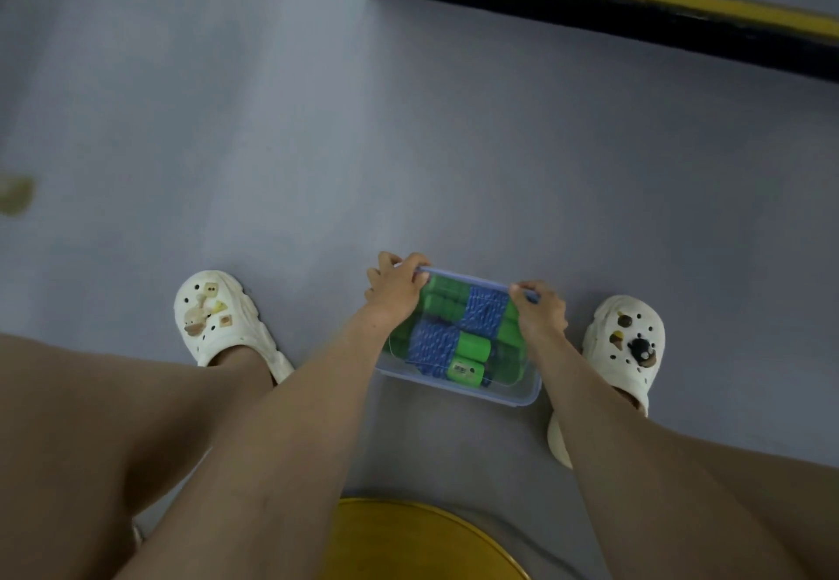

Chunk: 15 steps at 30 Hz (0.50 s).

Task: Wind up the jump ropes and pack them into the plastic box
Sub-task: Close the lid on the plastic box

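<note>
Round yellow stool (408, 543), fingers (411, 262) gripping clear box (522, 392), braided ropes (483, 314)

Arms reach down; left hand (397, 289), right hand (542, 312) pinch plastic box (526, 392), fingers (411, 260) curled.

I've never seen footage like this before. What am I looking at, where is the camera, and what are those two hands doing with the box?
There is no machine here. A single camera worn on a person's head looks down at their own bare legs and hands. They seem to sit on a round yellow stool, with white clogs on the grey floor. Between the feet stands a clear rectangular plastic box holding wound jump ropes with green handles and blue cord. The left hand and right hand each curl their fingers over the box's far rim. I cannot tell whether a lid is on it.
</note>
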### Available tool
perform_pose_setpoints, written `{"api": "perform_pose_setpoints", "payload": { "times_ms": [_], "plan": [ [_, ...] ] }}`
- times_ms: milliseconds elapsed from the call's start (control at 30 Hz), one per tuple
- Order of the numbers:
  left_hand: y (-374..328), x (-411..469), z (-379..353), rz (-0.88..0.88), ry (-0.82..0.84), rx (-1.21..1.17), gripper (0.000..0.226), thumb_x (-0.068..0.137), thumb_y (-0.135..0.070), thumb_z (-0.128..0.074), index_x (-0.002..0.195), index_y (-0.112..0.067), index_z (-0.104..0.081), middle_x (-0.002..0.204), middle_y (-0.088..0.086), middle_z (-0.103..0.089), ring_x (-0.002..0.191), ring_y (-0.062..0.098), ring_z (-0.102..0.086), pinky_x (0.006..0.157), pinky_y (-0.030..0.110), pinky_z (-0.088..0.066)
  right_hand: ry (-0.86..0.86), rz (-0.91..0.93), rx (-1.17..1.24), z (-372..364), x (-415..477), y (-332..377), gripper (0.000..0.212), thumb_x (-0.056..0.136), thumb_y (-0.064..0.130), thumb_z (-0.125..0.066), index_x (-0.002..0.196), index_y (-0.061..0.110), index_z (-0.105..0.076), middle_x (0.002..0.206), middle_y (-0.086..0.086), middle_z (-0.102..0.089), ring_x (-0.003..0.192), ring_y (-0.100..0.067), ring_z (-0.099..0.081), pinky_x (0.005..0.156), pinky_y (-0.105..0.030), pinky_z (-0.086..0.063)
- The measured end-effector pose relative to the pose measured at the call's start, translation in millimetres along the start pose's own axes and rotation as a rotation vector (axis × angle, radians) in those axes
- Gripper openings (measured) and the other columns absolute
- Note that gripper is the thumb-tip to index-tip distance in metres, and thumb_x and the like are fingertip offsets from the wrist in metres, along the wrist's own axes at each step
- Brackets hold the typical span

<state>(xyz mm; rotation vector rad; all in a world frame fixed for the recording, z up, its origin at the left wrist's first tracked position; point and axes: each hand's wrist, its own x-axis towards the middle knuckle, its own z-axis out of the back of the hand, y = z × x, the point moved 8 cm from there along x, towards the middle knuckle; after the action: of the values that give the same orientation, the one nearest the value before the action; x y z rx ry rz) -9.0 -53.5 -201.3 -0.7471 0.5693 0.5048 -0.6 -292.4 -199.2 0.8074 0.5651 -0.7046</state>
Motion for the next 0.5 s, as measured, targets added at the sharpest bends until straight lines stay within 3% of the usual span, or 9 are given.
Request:
{"api": "perform_pose_setpoints", "payload": {
  "times_ms": [100,167,233,333,400,500],
  "plan": [
    [-1.8,3.8,1.2,0.006,0.034,0.018,0.025,0.101,-0.031,-0.039,0.12,-0.028,-0.056,0.124,0.008,-0.032,0.116,0.031,-0.032,0.105,0.043,-0.03,-0.008,0.023,-0.011,0.7,2.0,2.3,0.029,0.09,0.044,-0.057,0.115,0.028,-0.054,0.134,-0.013,-0.042,0.117,-0.039,-0.046,0.102,-0.051,-0.039],
    [-2.4,5.2,4.2,-0.013,0.053,0.032,0.028,0.101,-0.032,-0.041,0.124,-0.029,-0.055,0.125,0.008,-0.033,0.118,0.03,-0.032,0.106,0.041,-0.029,-0.039,0.025,0.04,2.7,2.3,1.9,0.053,0.091,0.043,-0.054,0.138,0.025,-0.035,0.143,-0.014,-0.025,0.12,-0.04,-0.044,0.104,-0.051,-0.035],
    [1.0,5.4,6.5,-0.024,0.063,0.035,0.03,0.1,-0.032,-0.043,0.127,-0.029,-0.055,0.126,0.009,-0.035,0.12,0.03,-0.034,0.106,0.04,-0.03,-0.069,-0.012,0.063,5.6,-3.6,-1.6,0.06,0.095,0.043,-0.048,0.145,0.021,-0.024,0.148,-0.015,-0.016,0.125,-0.039,-0.04,0.104,-0.047,-0.035],
    [17.6,5.4,18.2,0.014,-0.033,-0.004,0.032,0.099,-0.029,-0.045,0.129,-0.027,-0.057,0.128,0.013,-0.039,0.121,0.032,-0.04,0.106,0.036,-0.031,-0.093,-0.181,-0.056,16.3,-18.4,-14.7,0.057,0.101,0.042,-0.029,0.147,0.009,-0.02,0.149,-0.021,-0.021,0.133,-0.04,-0.03,0.106,-0.045,-0.028],
    [39.3,4.8,31.6,0.117,-0.126,-0.093,0.034,0.096,-0.025,-0.048,0.129,-0.024,-0.058,0.129,0.017,-0.042,0.12,0.034,-0.045,0.106,0.033,-0.031,-0.006,-0.28,-0.149,14.3,-29.7,-24.4,0.053,0.104,0.033,-0.018,0.149,0.003,-0.017,0.15,-0.023,-0.025,0.136,-0.038,-0.028,0.109,-0.045,-0.025],
    [78.6,1.8,45.0,0.326,-0.221,-0.258,0.033,0.092,-0.025,-0.051,0.123,-0.023,-0.061,0.129,0.02,-0.05,0.111,0.036,-0.053,0.105,0.037,-0.039,0.225,-0.269,-0.13,-15.7,-45.9,-28.0,0.054,0.104,0.037,-0.024,0.144,0.002,-0.031,0.138,-0.023,-0.044,0.125,-0.038,-0.047,0.101,-0.046,-0.041]
  ]
}}
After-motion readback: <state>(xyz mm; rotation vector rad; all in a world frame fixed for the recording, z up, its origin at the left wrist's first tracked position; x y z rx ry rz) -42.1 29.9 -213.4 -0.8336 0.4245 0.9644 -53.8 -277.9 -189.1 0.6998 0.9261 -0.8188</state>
